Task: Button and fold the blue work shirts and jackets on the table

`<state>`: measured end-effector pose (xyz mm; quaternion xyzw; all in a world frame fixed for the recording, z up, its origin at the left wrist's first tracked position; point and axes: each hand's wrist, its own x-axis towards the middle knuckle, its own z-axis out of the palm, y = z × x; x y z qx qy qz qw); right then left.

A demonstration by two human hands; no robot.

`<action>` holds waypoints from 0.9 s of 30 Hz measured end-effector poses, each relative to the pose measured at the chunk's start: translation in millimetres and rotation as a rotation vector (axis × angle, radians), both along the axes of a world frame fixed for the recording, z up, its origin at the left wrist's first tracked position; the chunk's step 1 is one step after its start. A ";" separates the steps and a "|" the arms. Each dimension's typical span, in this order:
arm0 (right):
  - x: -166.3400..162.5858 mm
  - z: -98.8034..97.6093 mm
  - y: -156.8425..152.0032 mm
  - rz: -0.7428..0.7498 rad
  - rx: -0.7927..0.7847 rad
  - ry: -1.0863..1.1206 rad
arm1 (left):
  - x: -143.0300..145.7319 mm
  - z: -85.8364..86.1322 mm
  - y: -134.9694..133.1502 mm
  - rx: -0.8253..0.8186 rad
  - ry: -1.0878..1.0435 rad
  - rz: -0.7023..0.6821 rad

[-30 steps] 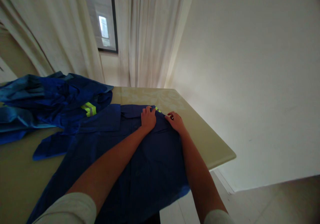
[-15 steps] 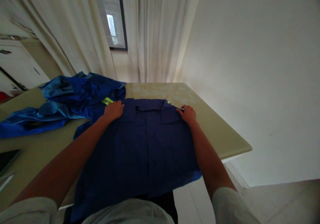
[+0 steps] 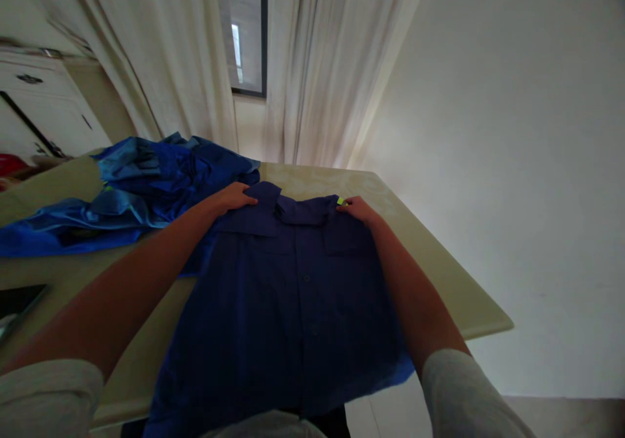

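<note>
A dark blue button-up shirt point(image 3: 293, 295) lies flat, front up, on a beige table point(image 3: 439, 275), its hem hanging over the near edge. My left hand point(image 3: 234, 197) rests on the shirt's left shoulder beside the collar, fingers stretched flat. At the right shoulder, my right hand point(image 3: 356, 209) lies with fingers pressed on the cloth next to a small yellow-green reflective strip point(image 3: 342, 201).
A heap of brighter blue work clothes point(image 3: 131, 184) lies on the table's left half. A dark flat object point(image 3: 17, 301) sits at the left edge. Cream curtains point(image 3: 312, 67) and a window stand behind; a white wall is on the right.
My left hand slid from the shirt's middle out to its left shoulder, the right hand shifted to the right shoulder. The shirt front now lies spread and smoother.
</note>
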<state>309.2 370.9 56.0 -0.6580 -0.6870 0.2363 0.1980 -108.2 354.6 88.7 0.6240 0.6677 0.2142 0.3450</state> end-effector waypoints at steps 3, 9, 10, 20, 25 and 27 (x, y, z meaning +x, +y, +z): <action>-13.2 12.1 20.5 0.021 0.143 -0.012 | -13.2 17.5 15.0 0.214 0.167 -0.014; -43.3 -5.8 23.2 -0.116 0.400 -0.226 | -23.9 -13.6 -1.2 0.413 0.551 0.031; -44.1 -12.9 14.9 -0.086 0.403 -0.234 | -27.0 -26.0 -13.2 0.406 0.588 -0.007; -18.8 -35.7 -189.1 0.361 0.292 -0.130 | -78.1 -90.4 -162.9 0.453 0.537 -0.342; 5.6 -40.8 -310.5 0.443 0.240 -0.207 | -74.1 -96.4 -277.4 0.415 0.487 -0.409; 16.6 -47.6 -340.0 0.460 0.301 -0.282 | -65.9 -97.1 -315.0 0.445 0.510 -0.382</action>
